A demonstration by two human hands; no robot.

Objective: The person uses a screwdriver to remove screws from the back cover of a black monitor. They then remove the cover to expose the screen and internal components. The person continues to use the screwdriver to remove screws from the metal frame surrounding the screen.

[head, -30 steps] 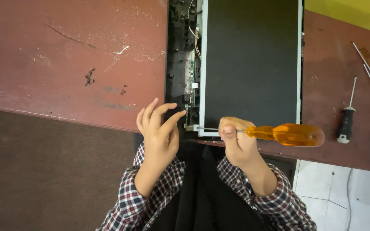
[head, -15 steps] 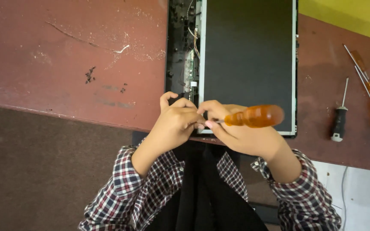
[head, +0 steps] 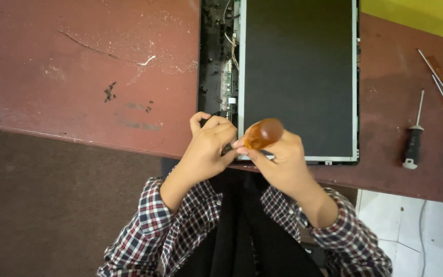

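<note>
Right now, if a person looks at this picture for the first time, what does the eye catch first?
Probably the orange screwdriver, gripped in the right hand at the near table edge, with the left hand pressed against it. Behind the hands lies a dark screen panel, opened, with wires and a circuit strip bare along its left side. Spare screwdrivers lie far right on the worn red table.

A worn reddish-brown table (head: 78, 77) fills most of the view, its top scratched and speckled with pale dust and dark chips. Below its front edge lies dull brown floor (head: 52, 215). At the lower right are white tiles (head: 411, 231), and a yellow wall strip (head: 421, 15) at the upper right.
</note>
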